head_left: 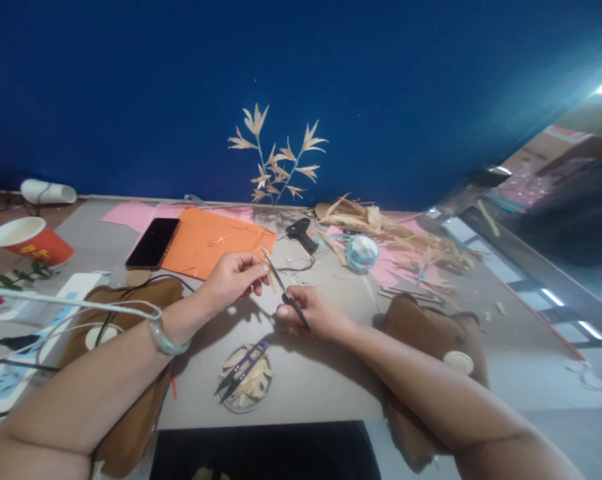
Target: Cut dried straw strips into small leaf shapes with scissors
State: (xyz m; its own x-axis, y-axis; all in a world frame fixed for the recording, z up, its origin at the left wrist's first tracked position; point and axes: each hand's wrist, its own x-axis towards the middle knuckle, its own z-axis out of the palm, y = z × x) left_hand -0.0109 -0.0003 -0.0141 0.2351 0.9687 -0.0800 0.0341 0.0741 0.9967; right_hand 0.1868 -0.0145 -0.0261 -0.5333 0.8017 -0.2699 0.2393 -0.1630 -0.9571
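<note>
Scissors (281, 283) were beside a pale strip (272, 280), over the tabletop's (331, 395) middle.
The left hand's (243, 275) grip pinched the strip, maybe to keep it still; the right hand's (313, 311) grip held the scissors. Purple snips (245, 367) lay near, perhaps for easy reach.

Your scissors (279, 280) have black handles and grey blades; the strip (272, 283) you hold is pale straw. Your bangle (167, 339) is pale grey-green. The plant (275, 158) ahead of you shows straw-coloured petals on blue-green stems. The snips (244, 368) before you combine purple handles with dark blades. You face a plain deep-blue wall (131, 100) above a grey table (325, 393). Note the orange sheet (195, 240), pink paper (125, 214), black phone screen (153, 243) and black glue gun (301, 233). Your paper cup (41, 248) is red-orange, yellow-marked, white-rimmed; your power strip (63, 303) is white with light-blue panels.
</note>
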